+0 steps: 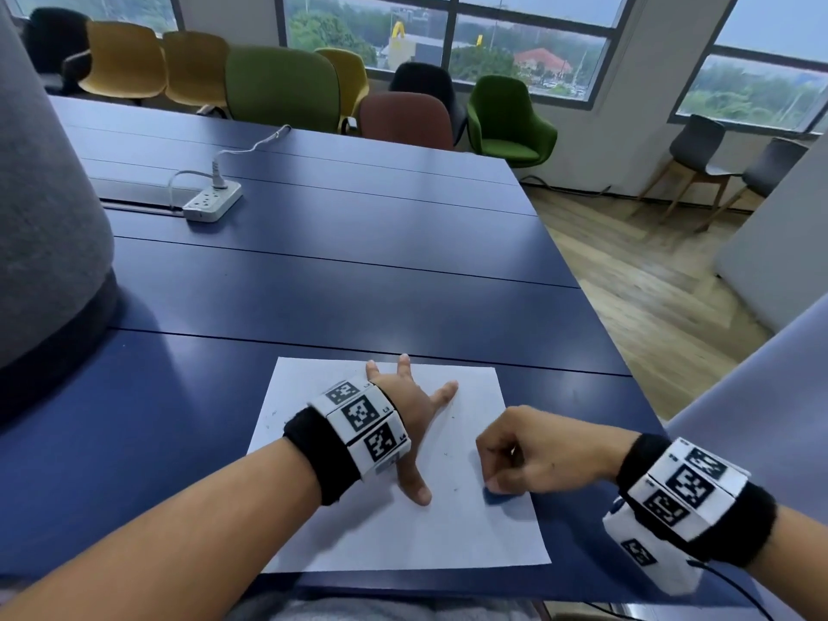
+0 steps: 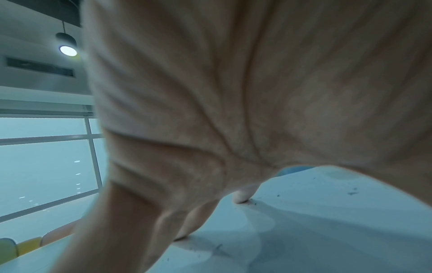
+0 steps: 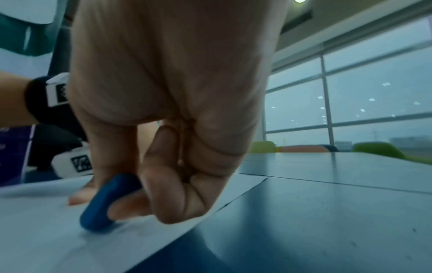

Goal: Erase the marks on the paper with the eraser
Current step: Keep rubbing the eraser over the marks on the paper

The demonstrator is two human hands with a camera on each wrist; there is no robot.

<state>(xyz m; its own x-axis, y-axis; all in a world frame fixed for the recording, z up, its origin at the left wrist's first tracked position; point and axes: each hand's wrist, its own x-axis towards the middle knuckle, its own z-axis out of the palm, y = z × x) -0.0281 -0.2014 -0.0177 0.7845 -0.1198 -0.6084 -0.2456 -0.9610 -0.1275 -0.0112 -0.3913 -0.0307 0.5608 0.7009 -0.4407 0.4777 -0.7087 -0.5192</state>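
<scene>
Right wrist view shows the right hand [image 3: 168, 114] pinching a blue eraser [image 3: 105, 203] whose tip touches the white paper [image 3: 58, 245] near its right edge. Left hand [image 1: 412, 423] lies spread flat on the sheet, fingers straight, on the blue table [image 1: 313, 271].
</scene>
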